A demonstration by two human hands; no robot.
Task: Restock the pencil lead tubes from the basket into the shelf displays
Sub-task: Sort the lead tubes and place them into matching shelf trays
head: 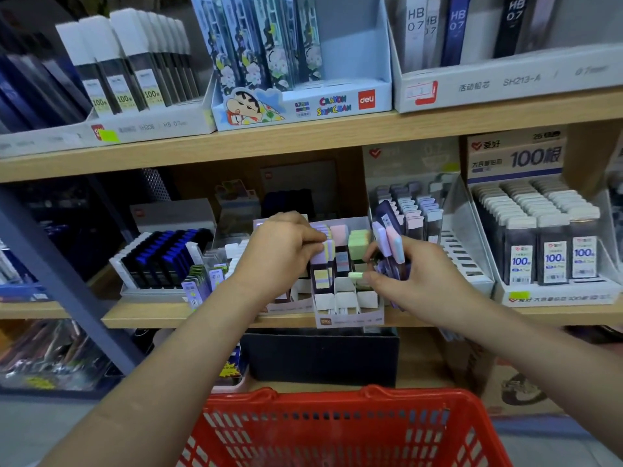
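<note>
A small display box [347,316] of pastel-capped lead tubes stands at the front of the middle shelf. My left hand [281,249] pinches a purple-and-yellow-capped tube [322,261] at the box's left column. My right hand [404,276] grips a bunch of several tubes [391,244] with pink, purple and blue caps, just right of the box. A green-capped tube [356,275] lies sideways at its fingertips. The red basket [344,429] sits below, near the bottom edge; its contents are not visible.
Other lead displays flank the box: blue-capped tubes [161,257] at left, grey-capped "100" tubes [546,244] at right, a half-filled pastel rack [414,214] behind. The upper shelf [303,139] carries more boxes. A black box [320,358] sits on the lower shelf.
</note>
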